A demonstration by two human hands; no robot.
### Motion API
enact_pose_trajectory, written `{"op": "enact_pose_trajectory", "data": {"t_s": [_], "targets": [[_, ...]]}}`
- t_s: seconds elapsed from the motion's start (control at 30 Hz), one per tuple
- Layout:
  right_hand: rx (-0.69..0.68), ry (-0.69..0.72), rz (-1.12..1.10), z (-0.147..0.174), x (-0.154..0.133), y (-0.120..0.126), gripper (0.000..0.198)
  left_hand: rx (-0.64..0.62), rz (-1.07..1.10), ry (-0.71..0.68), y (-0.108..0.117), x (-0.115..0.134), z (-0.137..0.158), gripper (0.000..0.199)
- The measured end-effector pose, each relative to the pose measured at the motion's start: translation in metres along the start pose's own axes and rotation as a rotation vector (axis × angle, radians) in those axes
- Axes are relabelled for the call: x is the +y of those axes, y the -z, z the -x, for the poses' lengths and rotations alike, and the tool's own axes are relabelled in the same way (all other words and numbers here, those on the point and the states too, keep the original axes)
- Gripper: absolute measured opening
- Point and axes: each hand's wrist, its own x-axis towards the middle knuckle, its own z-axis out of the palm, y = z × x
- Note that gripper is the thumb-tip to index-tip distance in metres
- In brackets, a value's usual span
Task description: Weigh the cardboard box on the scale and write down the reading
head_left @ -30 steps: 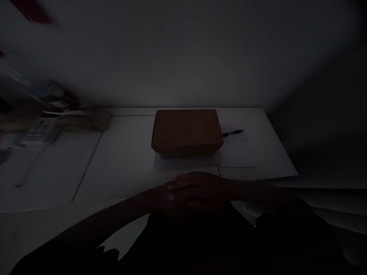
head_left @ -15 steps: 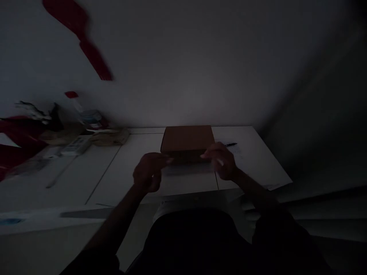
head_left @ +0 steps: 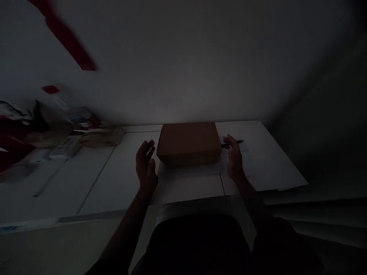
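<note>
Tabletop [head_left: 189, 187]: pale, dimly lit.
Left grip [head_left: 146, 166]: fingers and thumb apart.
Right grip [head_left: 235, 160]: fingers parted.
Cardboard box [head_left: 189, 139]: between the grips, apparently touching neither.
Pen [head_left: 240, 141]: partly behind right grip, whose sweep could knock it.

Heavy dimness is covering the whole view, with a faint glow softly lightening the middle of the wall [head_left: 183, 91]. Shadow is swallowing the right side, while the clutter [head_left: 67, 147] at left is smearing into blur.

Dark clothing [head_left: 197, 244], bare forearms [head_left: 133, 221]
Near-black at six o'clock; equally dark sleeves [head_left: 278, 248] at seven and five o'clock end above the forearms, details lost in shadow.
</note>
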Motion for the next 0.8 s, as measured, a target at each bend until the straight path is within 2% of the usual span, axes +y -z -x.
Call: {"op": "enact_pose_trajectory", "data": {"t_s": [0.17,0.47,0.63,0.8], "targets": [[-0.175,0.055,0.102,0.008,-0.001,0.000,0.058,-0.092,-0.057,0.114,0.004,0.000,0.006,0.058],[-0.242,0.054,0.197,0.011,-0.006,0.000,0.060,-0.241,-0.257,0.211,0.008,-0.009,0.009,0.069],[-0.233,0.057,0.183,0.010,-0.006,-0.001,0.054,-0.258,-0.217,0.217,0.008,-0.013,0.011,0.070],[-0.252,-0.015,0.151,0.011,-0.004,0.001,0.053,-0.261,-0.198,0.238,0.009,-0.016,0.012,0.069]]}}
